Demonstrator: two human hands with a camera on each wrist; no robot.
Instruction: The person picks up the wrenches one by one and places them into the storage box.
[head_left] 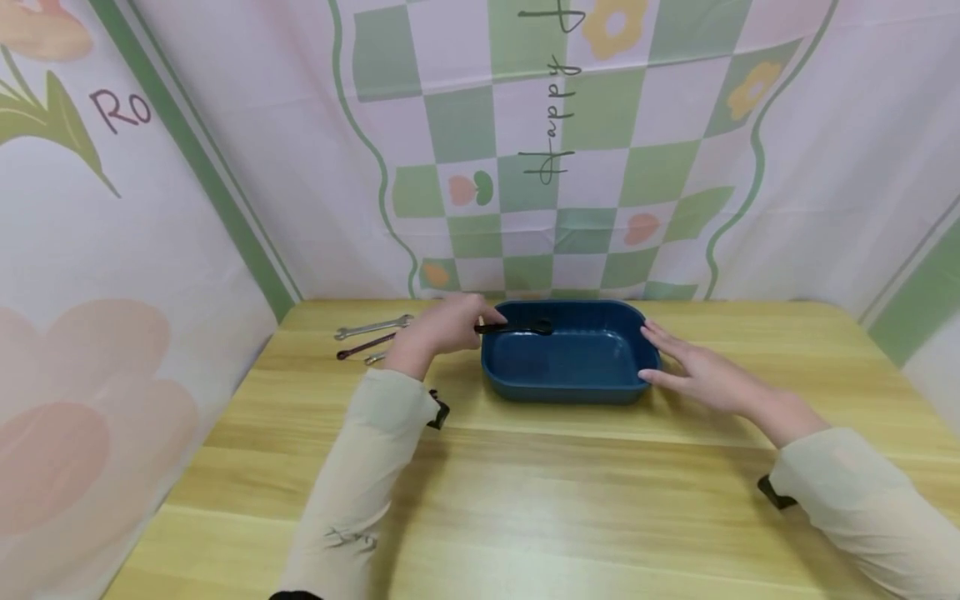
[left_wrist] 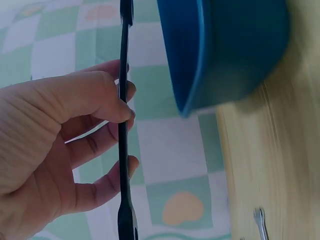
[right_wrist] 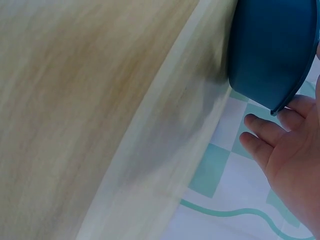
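My left hand (head_left: 450,323) pinches a black wrench (head_left: 517,327) between thumb and fingers, above the left end of a dark blue basin (head_left: 570,393). In the left wrist view, the wrench (left_wrist: 123,160) runs lengthwise past the fingertips, and the basin wall (left_wrist: 240,50) stands close beside it. The far end of the wrench reaches over the inside of the basin. At the basin's right end is my right hand (head_left: 705,375), its fingers extended and its fingertips at the rim. The right wrist view has these fingers (right_wrist: 262,131) spread next to the basin's corner.
On the wooden table (head_left: 510,500), left of the basin, lie a silver wrench (head_left: 371,327), a dark reddish wrench (head_left: 363,347) and another silver one (head_left: 375,358), partly hidden by my left hand. A patterned cloth (head_left: 525,192) hangs behind the table.
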